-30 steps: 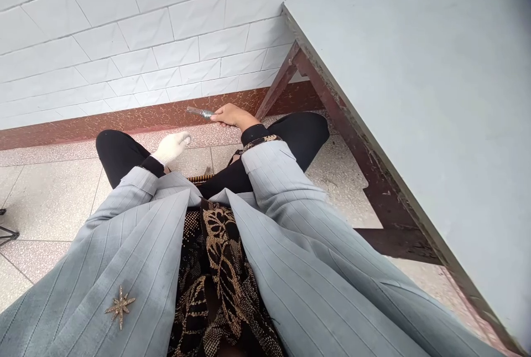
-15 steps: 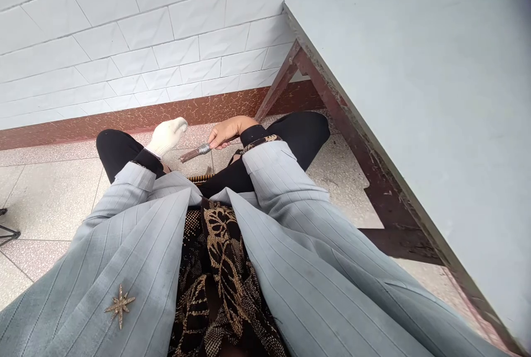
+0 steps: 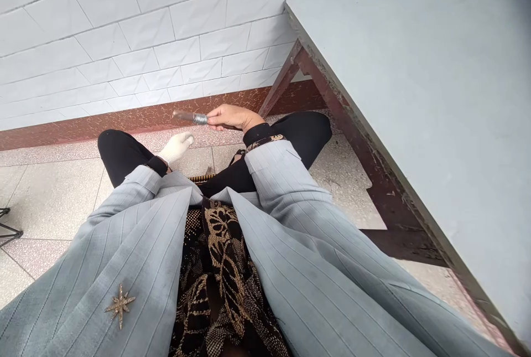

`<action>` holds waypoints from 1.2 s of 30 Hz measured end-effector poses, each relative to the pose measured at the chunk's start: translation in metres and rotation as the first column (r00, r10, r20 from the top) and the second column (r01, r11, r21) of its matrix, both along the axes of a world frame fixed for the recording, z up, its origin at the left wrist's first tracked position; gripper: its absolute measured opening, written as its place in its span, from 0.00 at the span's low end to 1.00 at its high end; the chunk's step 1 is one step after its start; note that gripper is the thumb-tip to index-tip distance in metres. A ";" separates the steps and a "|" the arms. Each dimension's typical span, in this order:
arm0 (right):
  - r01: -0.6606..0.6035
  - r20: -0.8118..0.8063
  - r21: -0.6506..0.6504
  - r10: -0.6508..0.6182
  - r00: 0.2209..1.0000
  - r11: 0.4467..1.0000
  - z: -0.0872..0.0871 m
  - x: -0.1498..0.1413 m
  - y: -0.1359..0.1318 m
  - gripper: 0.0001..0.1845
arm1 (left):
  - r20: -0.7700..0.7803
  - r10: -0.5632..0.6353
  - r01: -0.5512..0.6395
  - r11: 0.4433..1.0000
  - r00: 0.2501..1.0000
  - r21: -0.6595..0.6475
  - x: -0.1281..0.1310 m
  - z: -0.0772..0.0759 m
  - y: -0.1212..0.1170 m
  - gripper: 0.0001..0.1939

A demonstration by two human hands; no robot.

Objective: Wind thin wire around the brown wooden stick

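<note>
Holds one tool (image 3: 191,117) in the right hand (image 3: 230,116), bare and wrapped around the grip. Has the tool running out past the fingertips toward the left, nearly level, with a brown end, slightly blurred, and one silvery band (image 3: 200,119) just beside the fingers. Shows a little more of a dark shaft under the palm. Points the brown end away from the right wrist, in front of the brown skirting (image 3: 136,119) in this view, farther forward than the left hand (image 3: 176,146) and apart from it.

Bends the left hand into a loose curl inside one white glove, near the tool but not touching. Cannot tell about anything held within that curl, with the fingers largely hidden.

Spreads two bent knees (image 3: 305,135) in black, one to each side of the hands. Wears one grey striped jacket (image 3: 124,235), one star-shaped brooch (image 3: 120,306) on its left side, and one black-and-gold scarf (image 3: 224,246). Has one table (image 3: 415,97) with a grey top to the right and one white tiled wall (image 3: 145,25) ahead. Includes part of one black stand (image 3: 12,231) at the left edge, on the speckled floor (image 3: 62,196).
</note>
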State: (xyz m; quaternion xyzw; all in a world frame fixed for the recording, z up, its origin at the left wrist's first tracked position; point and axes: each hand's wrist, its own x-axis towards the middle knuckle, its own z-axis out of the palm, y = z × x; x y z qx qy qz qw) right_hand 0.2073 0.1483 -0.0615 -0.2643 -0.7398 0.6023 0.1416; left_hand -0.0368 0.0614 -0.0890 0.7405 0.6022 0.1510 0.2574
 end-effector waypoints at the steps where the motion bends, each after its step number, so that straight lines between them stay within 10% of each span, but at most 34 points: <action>1: 0.117 -0.008 0.009 -0.117 0.993 0.993 -0.001 -0.001 0.001 0.21 | 0.030 -0.008 0.008 1.000 1.000 -0.004 0.000 -0.005 -0.002 0.15; 8: 0.438 0.235 0.087 -0.446 0.863 0.895 -0.006 -0.010 0.004 0.12 | -0.020 -0.028 0.029 0.999 0.999 0.045 -0.005 0.009 -0.004 0.15; 14: 0.201 0.500 0.156 -0.252 0.829 0.967 -0.011 -0.009 0.008 0.11 | -0.282 -0.061 0.086 0.993 0.958 0.077 -0.003 0.032 -0.005 0.14; 18: -0.014 0.576 -0.016 0.021 0.817 1.000 -0.018 -0.010 0.011 0.18 | -0.368 -0.087 0.123 0.990 0.926 0.075 0.003 0.046 -0.009 0.15; 28: -0.340 0.341 -0.278 0.424 0.839 0.898 -0.012 -0.008 0.005 0.31 | -0.230 -0.154 0.185 0.975 0.961 0.120 0.004 0.065 -0.004 0.15; 36: -0.351 0.021 -0.174 0.359 0.933 0.920 0.001 -0.002 -0.001 0.29 | 0.190 0.014 -0.008 0.999 0.982 -0.032 0.000 0.026 0.001 0.13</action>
